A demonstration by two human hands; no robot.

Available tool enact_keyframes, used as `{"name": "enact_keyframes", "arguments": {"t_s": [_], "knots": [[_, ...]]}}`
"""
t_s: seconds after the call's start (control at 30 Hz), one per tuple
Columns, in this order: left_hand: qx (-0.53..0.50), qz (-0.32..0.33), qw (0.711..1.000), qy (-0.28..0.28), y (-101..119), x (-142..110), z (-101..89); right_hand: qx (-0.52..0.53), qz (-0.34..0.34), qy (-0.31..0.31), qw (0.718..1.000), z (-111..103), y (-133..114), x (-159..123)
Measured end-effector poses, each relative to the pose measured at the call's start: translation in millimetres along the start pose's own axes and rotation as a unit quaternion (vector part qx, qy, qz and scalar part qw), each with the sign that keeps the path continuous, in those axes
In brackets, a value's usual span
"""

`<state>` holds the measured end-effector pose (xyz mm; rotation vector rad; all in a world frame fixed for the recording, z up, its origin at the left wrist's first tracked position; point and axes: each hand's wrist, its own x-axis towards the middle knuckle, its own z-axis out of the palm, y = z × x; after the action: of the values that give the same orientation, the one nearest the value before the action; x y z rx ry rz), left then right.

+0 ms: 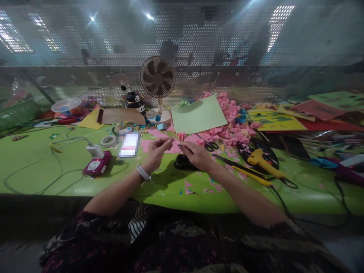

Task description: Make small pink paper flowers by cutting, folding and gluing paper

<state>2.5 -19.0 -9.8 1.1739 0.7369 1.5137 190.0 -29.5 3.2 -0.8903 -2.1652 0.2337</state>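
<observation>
Close together over the middle of the table, my left hand [157, 151] and my right hand [196, 154] both have their fingers pinched. A small piece of pink paper [175, 144] shows between the fingertips; its exact shape is too small to tell. Beneath my right hand sits a black object [183, 162], partly covered. Flat pink paper sheets [148, 146] lie behind the hands, and black-handled scissors [211, 145] rest just beyond the right one. Farther back, a pale green sheet [199, 113] leans against a heap of folded pink paper pieces [227, 108].
Left of my hands are a lit phone [128, 144], a tape roll [109, 141] and a purple power socket [97, 163] with cables. A yellow glue gun [264, 163] and a yellow cutter [251, 176] lie right. A fan [158, 77] stands behind, before a perforated screen [199, 60].
</observation>
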Motion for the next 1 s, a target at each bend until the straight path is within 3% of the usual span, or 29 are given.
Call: {"name": "enact_keyframes", "arguments": {"t_s": [0.2, 0.3, 0.37, 0.53, 0.63, 0.83, 1.0], "knots": [[-0.059, -0.031, 0.995, 0.072, 11.8, 12.7, -6.3, 0.006, 0.023, 0.0, 1.0, -2.9, 7.4, 2.2], [-0.051, -0.061, 0.996, 0.03, 10.7, 12.7, -8.0, 0.105, 0.089, 0.053, 0.989, -6.8, 4.3, 4.1], [-0.041, -0.075, 0.996, -0.017, 7.2, 9.8, -7.7, 0.207, 0.137, 0.076, 0.966, -10.1, 0.4, 5.1], [-0.037, -0.087, 0.991, -0.09, 4.9, -0.2, -1.0, 0.388, 0.202, 0.021, 0.899, -15.7, -6.5, 5.5], [-0.037, -0.099, 0.989, -0.1, 8.7, -4.2, 4.3, 0.423, 0.209, -0.01, 0.881, -16.7, -9.4, 4.8], [-0.017, -0.09, 0.989, -0.118, 4.8, -5.8, 4.2, 0.398, 0.228, -0.038, 0.888, -13.6, -19.3, 6.0], [-0.039, -0.1, 0.987, -0.116, 0.0, -4.4, 2.0, 0.45, 0.266, -0.032, 0.852, -7.4, -21.6, 6.4]]}}
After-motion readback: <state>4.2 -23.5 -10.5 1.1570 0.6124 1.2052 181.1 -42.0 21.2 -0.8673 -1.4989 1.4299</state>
